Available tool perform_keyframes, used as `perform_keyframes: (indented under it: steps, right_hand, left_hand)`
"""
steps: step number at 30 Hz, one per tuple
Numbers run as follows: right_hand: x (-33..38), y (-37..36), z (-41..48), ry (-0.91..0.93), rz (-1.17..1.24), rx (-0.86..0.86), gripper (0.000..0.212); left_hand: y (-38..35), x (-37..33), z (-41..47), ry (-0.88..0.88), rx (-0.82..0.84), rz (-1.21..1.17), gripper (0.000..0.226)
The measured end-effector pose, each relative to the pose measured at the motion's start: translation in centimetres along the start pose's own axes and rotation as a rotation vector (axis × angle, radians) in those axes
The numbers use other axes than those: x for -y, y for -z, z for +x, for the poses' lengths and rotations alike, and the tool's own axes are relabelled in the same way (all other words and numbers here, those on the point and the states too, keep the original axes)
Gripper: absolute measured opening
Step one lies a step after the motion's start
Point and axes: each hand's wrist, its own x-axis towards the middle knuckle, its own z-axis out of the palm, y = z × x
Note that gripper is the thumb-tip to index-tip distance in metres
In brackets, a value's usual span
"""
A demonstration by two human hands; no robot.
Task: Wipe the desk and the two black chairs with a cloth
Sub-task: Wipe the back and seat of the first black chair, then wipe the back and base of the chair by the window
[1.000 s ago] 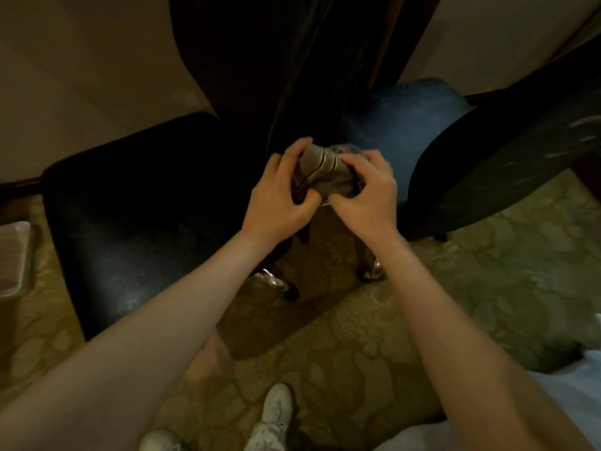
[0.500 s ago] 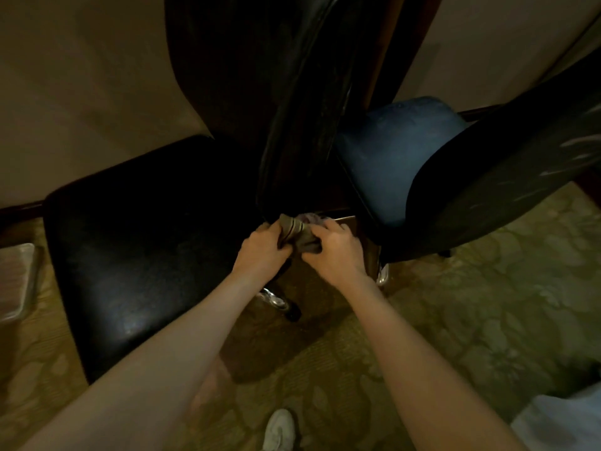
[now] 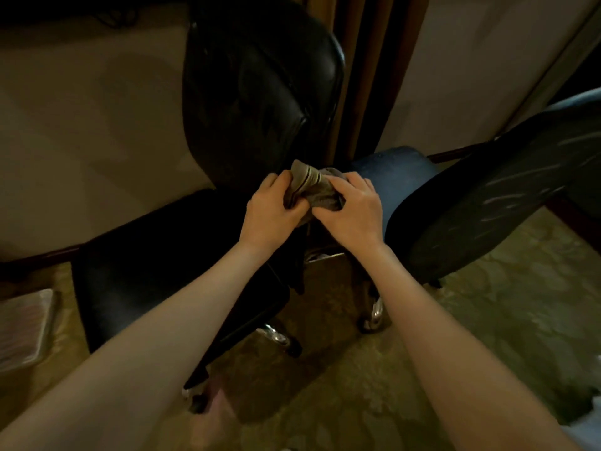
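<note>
Grey cloth bunched between left hand and right hand, both gripping.

left grip curled, clasping | right grip curled, clasping | forearms extended, converging

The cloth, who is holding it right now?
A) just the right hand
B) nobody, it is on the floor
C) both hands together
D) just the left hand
C: the left hand and the right hand both have fingers curled round the bunched cloth, held up between them in front of the black chair.
</note>
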Motion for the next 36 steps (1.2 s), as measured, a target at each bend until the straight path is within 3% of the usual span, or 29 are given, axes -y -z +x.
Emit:
perform_keyframes:
  steps: [6,10,14,16,17,21,23,26,30,32,34,36]
  right_hand:
    - [3.6,4.5,4.3,0.055,0.002,-0.151,0.055]
    - [5.5,6.3,6.6,0.106,-0.022,-0.325,0.045]
    - [5.6,5.5,6.0,0.12,-0.126,-0.392,0.045]
    - [4.8,4.4,4.6,0.108,-0.204,-0.302,0.046]
    - [4.3,4.0,3.8,0.079,-0.215,-0.18,0.046]
    - [2.0,2.1,-0.7,-0.092,-0.299,0.501,0.041]
    - [1.1,1.4,-2.6,-0.169,-0.252,0.564,0.041]
    - [0.5,1.9,-1.5,-0.233,-0.171,0.421,0.046]
    - [0.6,5.3,3.3,-0.302,-0.12,0.14,0.046]
    - [0.3,6.7,5.2,-0.421,-0.025,-0.001,0.043]
    - [0.4,7.6,6.6,-0.519,0.102,-0.122,0.038]
    - [1.3,8.1,7.8,-0.51,0.194,-0.111,0.034]
  left_hand:
    - [3.6,-4.5,3.4,-0.075,-0.137,-0.067,0.019]
    - [5.6,-7.0,5.3,-0.139,-0.209,-0.096,0.014]
    - [6.0,-6.6,5.3,-0.143,-0.155,-0.137,0.013]
    - [4.8,-4.9,4.0,-0.07,-0.096,-0.16,0.015]
    - [4.0,-3.8,3.2,-0.009,-0.054,-0.154,0.017]
    - [1.1,0.0,-0.5,0.306,0.328,0.127,0.027]
    - [0.6,0.5,-1.5,0.355,0.464,0.194,0.027]
    - [1.6,-1.1,-0.2,0.298,0.418,0.145,0.035]
    - [3.9,-5.7,4.4,0.099,0.139,0.057,0.037]
    - [4.5,-8.1,6.3,-0.022,0.048,0.002,0.042]
    - [4.5,-9.9,7.6,-0.088,0.065,0.042,0.051]
    - [4.4,-10.9,8.6,-0.076,0.132,0.206,0.056]
